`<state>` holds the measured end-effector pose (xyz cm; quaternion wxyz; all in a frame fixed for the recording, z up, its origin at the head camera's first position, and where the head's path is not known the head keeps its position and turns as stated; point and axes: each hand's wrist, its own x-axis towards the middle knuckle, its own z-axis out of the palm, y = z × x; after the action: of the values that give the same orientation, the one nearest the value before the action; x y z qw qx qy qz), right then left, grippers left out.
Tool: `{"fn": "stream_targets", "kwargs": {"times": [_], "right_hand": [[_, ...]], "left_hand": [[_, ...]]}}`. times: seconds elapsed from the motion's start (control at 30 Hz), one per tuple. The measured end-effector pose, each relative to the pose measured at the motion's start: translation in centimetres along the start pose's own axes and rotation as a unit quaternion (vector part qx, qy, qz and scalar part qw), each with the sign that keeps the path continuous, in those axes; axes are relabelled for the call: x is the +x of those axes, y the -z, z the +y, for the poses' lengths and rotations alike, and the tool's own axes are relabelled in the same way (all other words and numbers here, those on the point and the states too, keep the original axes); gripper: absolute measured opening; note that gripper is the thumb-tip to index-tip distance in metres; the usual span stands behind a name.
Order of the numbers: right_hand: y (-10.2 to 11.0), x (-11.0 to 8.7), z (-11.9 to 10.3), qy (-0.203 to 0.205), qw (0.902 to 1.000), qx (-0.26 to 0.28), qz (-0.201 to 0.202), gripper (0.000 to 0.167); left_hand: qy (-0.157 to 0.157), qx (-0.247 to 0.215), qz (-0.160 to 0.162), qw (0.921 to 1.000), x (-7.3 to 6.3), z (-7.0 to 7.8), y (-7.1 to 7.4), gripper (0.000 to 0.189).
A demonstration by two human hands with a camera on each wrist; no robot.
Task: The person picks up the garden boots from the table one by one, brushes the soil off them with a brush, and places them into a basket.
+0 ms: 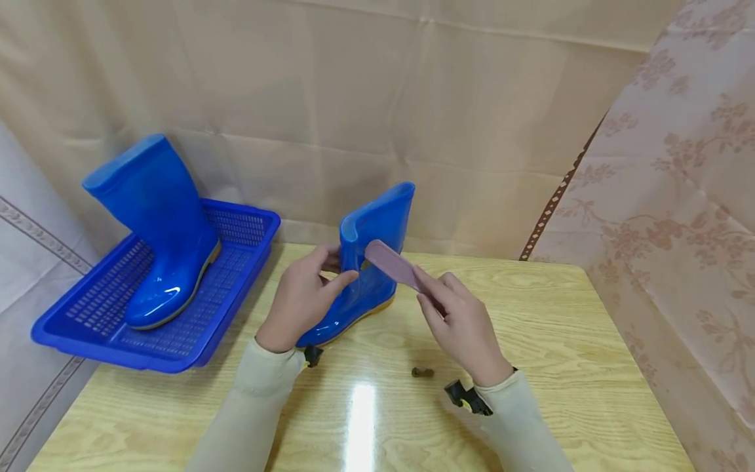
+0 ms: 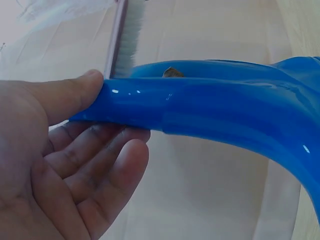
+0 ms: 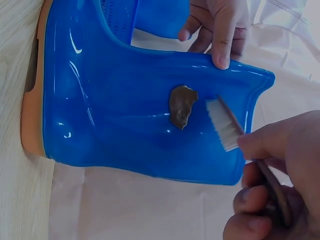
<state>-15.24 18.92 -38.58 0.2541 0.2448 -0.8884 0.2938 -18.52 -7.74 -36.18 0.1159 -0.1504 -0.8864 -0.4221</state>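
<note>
Because only the left hand (image 1: 301, 295), pinching its top, steadies the boot (image 1: 385, 224) on the table (image 1: 542, 314), hard scrubbing could tip it; its brown patch (image 3: 182, 106) might smear if the brush (image 1: 392, 263), gripped by the right hand (image 1: 464, 324), drags sideways.

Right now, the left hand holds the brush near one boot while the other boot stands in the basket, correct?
Wrong hand: the head view shows the right hand holding the brush near one boot; the other boot stands in the basket.
</note>
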Motion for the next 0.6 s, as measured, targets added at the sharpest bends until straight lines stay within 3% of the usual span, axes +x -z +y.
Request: {"fn": "stream_targets", "kwargs": {"times": [0.2,0.6], "right_hand": [[0.03,0.03,-0.4,0.023,0.9997,0.009,0.002,0.047],[-0.08,-0.17,-0.16,-0.016,0.9991,-0.011,-0.038,0.046]], "left_hand": [[-0.038,0.005,-0.007,0.9992,-0.27,0.23,0.03,0.038],[-0.004,0.01,-0.003,0.9999,-0.06,-0.08,-0.13,0.044]]}}
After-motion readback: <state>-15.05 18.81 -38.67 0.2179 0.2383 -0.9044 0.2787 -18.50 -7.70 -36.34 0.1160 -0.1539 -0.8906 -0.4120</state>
